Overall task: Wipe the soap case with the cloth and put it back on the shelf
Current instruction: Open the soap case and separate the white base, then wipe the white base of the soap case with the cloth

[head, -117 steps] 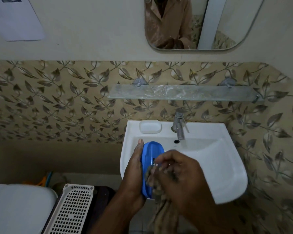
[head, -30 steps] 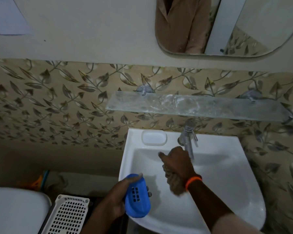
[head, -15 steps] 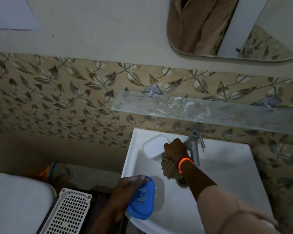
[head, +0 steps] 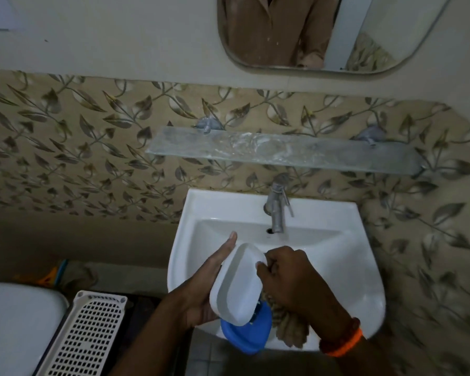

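White ceramic wash basin was fixed to the leaf-patterned tile wall, a metal tap at its rear rim. Frosted glass shelf hung above the tap, nothing on it; the case was not yet back.

Soap case in two parts, both held over the basin's front-left rim: white oval plastic lid tilted on edge, hollow side toward the camera; blue plastic tray directly under it, touching.

Frayed beige cloth hung bunched below the right hand, against the blue tray.

Handling, judged: thin rigid plastic, light, probably slick if wet. Best taken across the long edges of the lid, since its faces offer little purchase. The two parts could slide apart, so they need support underneath.

Left hand: palm flat behind the lid, fingers extended upward along its back, propping rather than grasping. Right hand: clenched round the cloth, knuckles up, pressing at the lid's right edge. Orange band at that wrist.
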